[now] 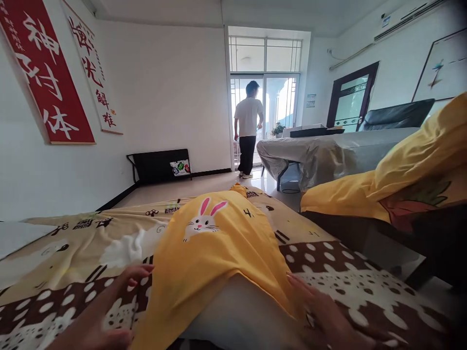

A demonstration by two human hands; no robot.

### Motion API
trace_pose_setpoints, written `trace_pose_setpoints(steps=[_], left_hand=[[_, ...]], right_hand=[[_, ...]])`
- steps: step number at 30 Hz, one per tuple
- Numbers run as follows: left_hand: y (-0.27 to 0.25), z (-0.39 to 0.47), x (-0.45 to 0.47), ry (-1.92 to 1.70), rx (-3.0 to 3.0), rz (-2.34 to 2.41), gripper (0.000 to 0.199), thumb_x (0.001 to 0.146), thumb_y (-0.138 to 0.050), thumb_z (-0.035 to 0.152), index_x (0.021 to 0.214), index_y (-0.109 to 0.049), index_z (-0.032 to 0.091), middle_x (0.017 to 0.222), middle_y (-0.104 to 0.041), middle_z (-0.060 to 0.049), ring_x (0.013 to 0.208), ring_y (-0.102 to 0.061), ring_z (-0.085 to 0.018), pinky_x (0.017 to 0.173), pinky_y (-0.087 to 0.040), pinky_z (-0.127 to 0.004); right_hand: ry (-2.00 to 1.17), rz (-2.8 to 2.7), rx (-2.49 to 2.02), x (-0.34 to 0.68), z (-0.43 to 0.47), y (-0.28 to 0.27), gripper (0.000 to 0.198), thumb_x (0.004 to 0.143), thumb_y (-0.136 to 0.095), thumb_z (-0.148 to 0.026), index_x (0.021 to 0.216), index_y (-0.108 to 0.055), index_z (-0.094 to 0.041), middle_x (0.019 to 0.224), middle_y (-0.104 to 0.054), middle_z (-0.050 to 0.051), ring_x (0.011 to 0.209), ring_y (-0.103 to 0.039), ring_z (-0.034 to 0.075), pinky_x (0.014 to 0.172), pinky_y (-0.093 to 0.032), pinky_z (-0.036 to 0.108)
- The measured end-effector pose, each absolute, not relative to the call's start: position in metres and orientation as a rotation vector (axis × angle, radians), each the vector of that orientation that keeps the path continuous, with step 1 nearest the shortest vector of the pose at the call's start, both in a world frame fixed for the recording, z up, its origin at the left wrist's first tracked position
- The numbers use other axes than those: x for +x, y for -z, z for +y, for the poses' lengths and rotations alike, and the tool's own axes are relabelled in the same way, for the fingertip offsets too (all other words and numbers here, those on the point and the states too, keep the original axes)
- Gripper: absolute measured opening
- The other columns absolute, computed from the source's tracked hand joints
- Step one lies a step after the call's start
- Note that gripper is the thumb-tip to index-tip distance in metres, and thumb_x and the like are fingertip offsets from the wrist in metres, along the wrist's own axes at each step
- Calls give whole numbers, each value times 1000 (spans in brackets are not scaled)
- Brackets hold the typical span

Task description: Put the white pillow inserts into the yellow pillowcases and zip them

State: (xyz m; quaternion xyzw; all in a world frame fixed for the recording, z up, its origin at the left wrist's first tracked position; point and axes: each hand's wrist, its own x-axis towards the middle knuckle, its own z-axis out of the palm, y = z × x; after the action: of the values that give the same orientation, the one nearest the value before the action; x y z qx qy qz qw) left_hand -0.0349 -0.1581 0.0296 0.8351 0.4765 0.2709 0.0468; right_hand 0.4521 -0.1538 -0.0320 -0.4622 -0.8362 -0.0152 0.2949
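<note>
On the blanket (324,255): yellow bunny pillowcase (215,248).
L hand (95,313) spread wide at its L edge, holding nada; R hand (321,311), fingers extended, at R edge, grip unclear tbh.

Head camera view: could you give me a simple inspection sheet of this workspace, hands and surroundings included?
Surface: patterned blanket, creased in places.
Job's things: yellow rabbit-print cloth, draped over a white object, its near part uncovered.
Clutter: yellow printed fabric at right; flat dark item on the covered table.
Hands: left hand at the cloth's left edge, open; right hand at its right edge, grip unclear.
Cables: dark loop on the floor under the covered table, possibly a cable.
Surroundings: person near glass doors; red scroll on the left wall.
</note>
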Motion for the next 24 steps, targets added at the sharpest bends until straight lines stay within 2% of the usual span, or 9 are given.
trace_pose_setpoints(steps=[2, 4, 7, 10, 12, 14, 16, 19, 24], left_hand=[[-9, -154, -12, -751, 2558, 1494, 100, 65, -65, 61, 146, -16, 26, 149, -32, -13, 131, -40, -29, 100, -45, -39], [18, -145, 15, -601, 2701, 1654, 106, 60, -74, 33, 147, -14, 24, 152, -26, -15, 135, -34, -32, 102, -42, -44], [35, -126, 46, -493, 2956, 1841, 78, 61, -57, 6, 137, -40, 17, 143, -41, -18, 129, -42, -32, 99, -43, -46], [-4, -110, 55, -490, 3085, 1949, 41, 65, -41, -1, 92, -67, 15, 94, -70, -11, 86, -65, -22, 73, -50, -31], [-52, -112, 53, -728, 3154, 1964, 30, 63, -37, -2, 64, -60, 17, 64, -64, -4, 60, -60, -17, 54, -42, -25], [-94, -124, 51, -1262, 3216, 1833, 22, 62, -39, 0, 54, -50, 18, 54, -54, -1, 51, -50, -14, 49, -33, -24], [-108, -143, 50, -1484, 3305, 1542, 20, 67, -44, 4, 54, -46, 19, 54, -50, 0, 52, -46, -13, 52, -31, -25], [-62, -167, 53, -1034, 3283, 1292, 19, 70, -44, 6, 57, -48, 20, 57, -56, 0, 55, -52, -14, 54, -33, -25], [30, -185, 55, -419, 2865, 1579, 21, 69, -42, 4, 61, -53, 20, 63, -64, -1, 58, -61, -15, 52, -34, -23]], right_hand=[[144, -2258, -1222, 426, -142, 47, 98, 72, -63, -37, 150, -4, -24, 145, -37, 15, 128, -42, 36, 97, -43, 49], [226, -2248, -1295, 398, -121, 58, 88, 72, -54, -20, 149, -10, -19, 137, -46, 17, 121, -48, 34, 94, -44, 47], [256, -2204, -1467, 366, -83, 53, 70, 70, -44, -6, 140, -35, -11, 118, -59, 17, 107, -57, 29, 89, -46, 42], [235, -2221, -1499, 354, -56, 22, 50, 75, -41, -4, 125, -49, -9, 107, -62, 15, 98, -60, 25, 81, -47, 33], [230, -2251, -1481, 352, -50, -3, 38, 79, -40, -5, 114, -54, -10, 99, -64, 13, 91, -62, 22, 75, -46, 29], [281, -2273, -1422, 351, -54, -17, 28, 85, -39, -9, 105, -58, -13, 94, -65, 11, 87, -62, 21, 72, -44, 28], [337, -2314, -1349, 353, -64, -13, 25, 89, -38, -13, 102, -60, -14, 94, -65, 10, 89, -61, 21, 74, -43, 29], [300, -2426, -1404, 359, -76, 16, 24, 87, -41, -12, 100, -62, -14, 93, -67, 11, 85, -63, 21, 69, -42, 29], [185, -2472, -1436, 382, -80, 25, 30, 84, -43, -11, 109, -58, -16, 96, -68, 8, 82, -65, 20, 61, -38, 26]])
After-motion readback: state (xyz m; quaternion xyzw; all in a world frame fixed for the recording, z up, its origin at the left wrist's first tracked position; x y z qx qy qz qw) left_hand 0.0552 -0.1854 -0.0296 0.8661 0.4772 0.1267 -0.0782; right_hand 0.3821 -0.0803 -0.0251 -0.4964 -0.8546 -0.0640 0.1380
